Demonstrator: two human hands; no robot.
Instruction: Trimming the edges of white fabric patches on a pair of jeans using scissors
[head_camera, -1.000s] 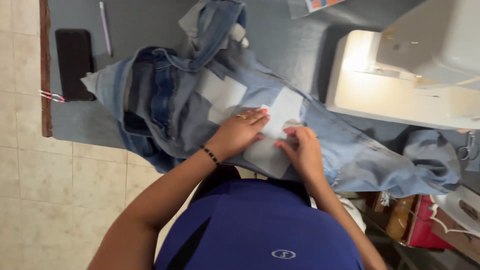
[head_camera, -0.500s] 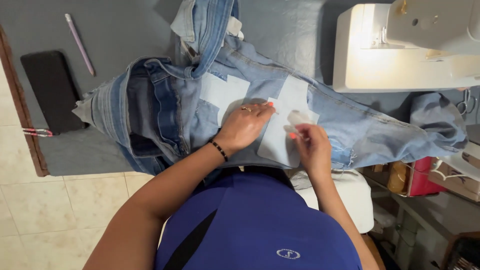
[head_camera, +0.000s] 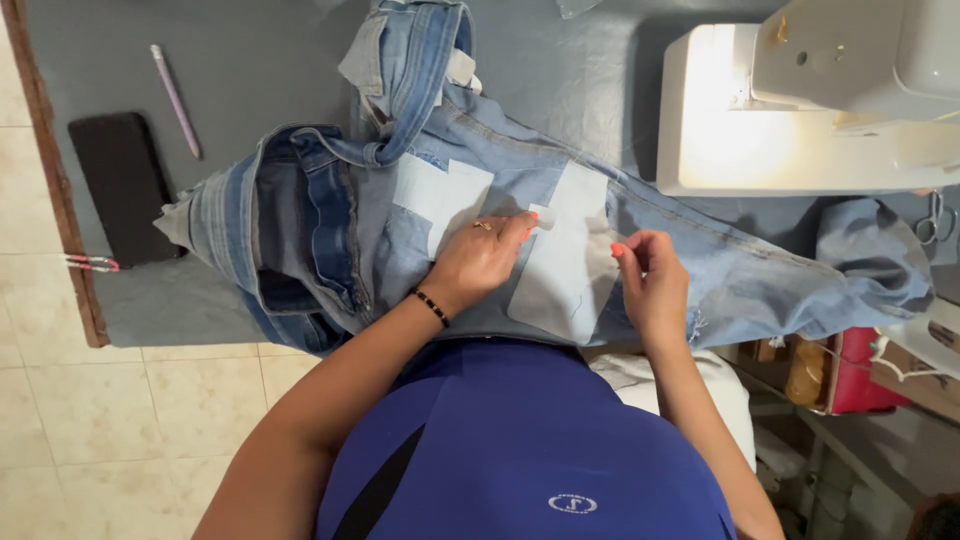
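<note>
Across the grey counter (head_camera: 260, 60) lies a pair of light blue jeans (head_camera: 720, 270), spread from the waistband at about 9 o'clock out to the leg end at 3 o'clock, beside the white sewing machine (head_camera: 800, 110). Two pale patches sit on the denim: a smaller white patch (head_camera: 440, 195) toward 11 o'clock from the hands, and a larger white patch (head_camera: 570, 265) right between them.

The left hand (head_camera: 480, 262) rests palm down on the jeans, its grip pinched together on a small pale scrap (head_camera: 543, 217) at the larger patch's upper left edge, with a ring on one finger and a dark beaded bracelet at the wrist. The right hand (head_camera: 652, 285) sits just beside the patch's right edge, at 3 o'clock from it, fingers curled together against the cloth; whether anything is caught between them I cannot tell.

Over at 10 o'clock on the counter a dark phone (head_camera: 122, 185) lies flat, and a pink pen (head_camera: 176, 100) lies just beside it toward 12 o'clock. Small scissors (head_camera: 935, 218) hang near the far 3 o'clock edge, below the machine. Under the counter at 4 o'clock a red box (head_camera: 860, 375) sits on a shelf.
</note>
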